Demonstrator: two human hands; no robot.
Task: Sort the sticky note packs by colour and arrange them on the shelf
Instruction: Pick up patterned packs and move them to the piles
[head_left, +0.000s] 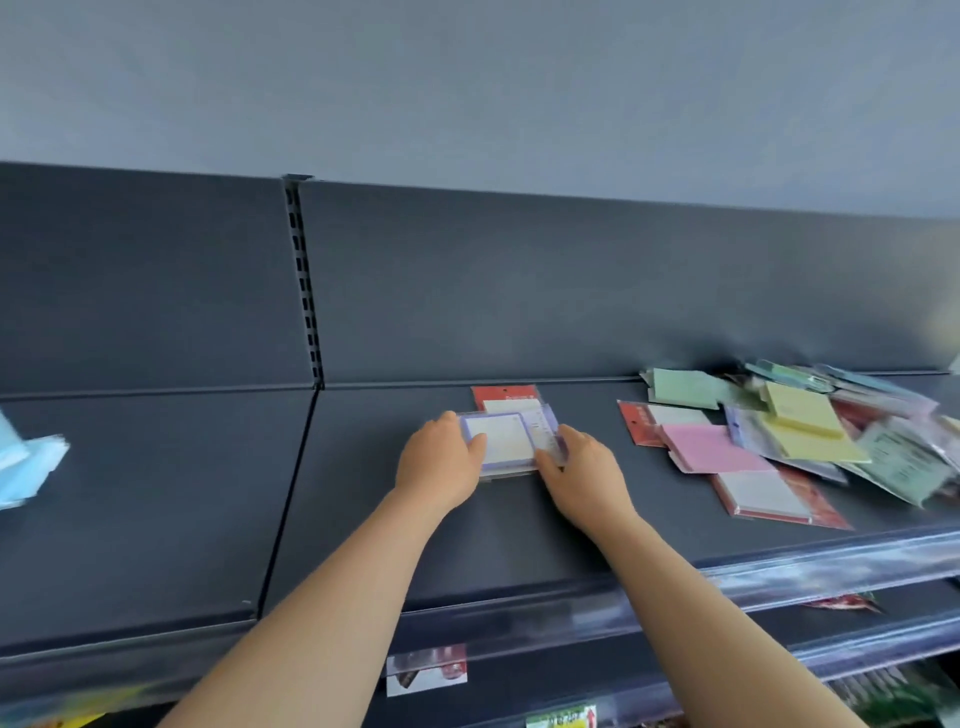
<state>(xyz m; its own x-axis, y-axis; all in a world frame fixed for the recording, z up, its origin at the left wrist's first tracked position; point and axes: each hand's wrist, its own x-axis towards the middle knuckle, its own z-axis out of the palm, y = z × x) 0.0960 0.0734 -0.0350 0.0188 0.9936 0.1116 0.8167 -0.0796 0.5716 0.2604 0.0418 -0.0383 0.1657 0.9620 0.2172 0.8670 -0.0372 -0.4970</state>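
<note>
Purple-edged sticky note pack (501, 441), white-faced, lies flat, gripped at its sides by left hand (441, 460) and right hand (584, 470).

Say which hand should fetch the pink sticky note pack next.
Right, probably. The right hand lies nearer the pink sticky note pack; the left hand would have to cross the purple-bordered pack both hold.

1. Shelf (156, 493): dark slate grey, plain. Back panel (519, 291) is the same grey.
2. Wall (467, 78) above: pale grey-blue, no pattern.
3. Purple-bordered pack (501, 441): lilac edge, white middle.
4. Red-topped pack (504, 395) behind it: red header, cream pad.
5. Heap at right: pink pack (711, 449), yellow pack (802, 415), mint green pack (685, 387), and a red-backed pack (769, 493) with a white pad.
6. Blue packs (26, 457) at far left: light blue, blurred.
7. Lower label (561, 719): green and yellow with a red mark.
</note>
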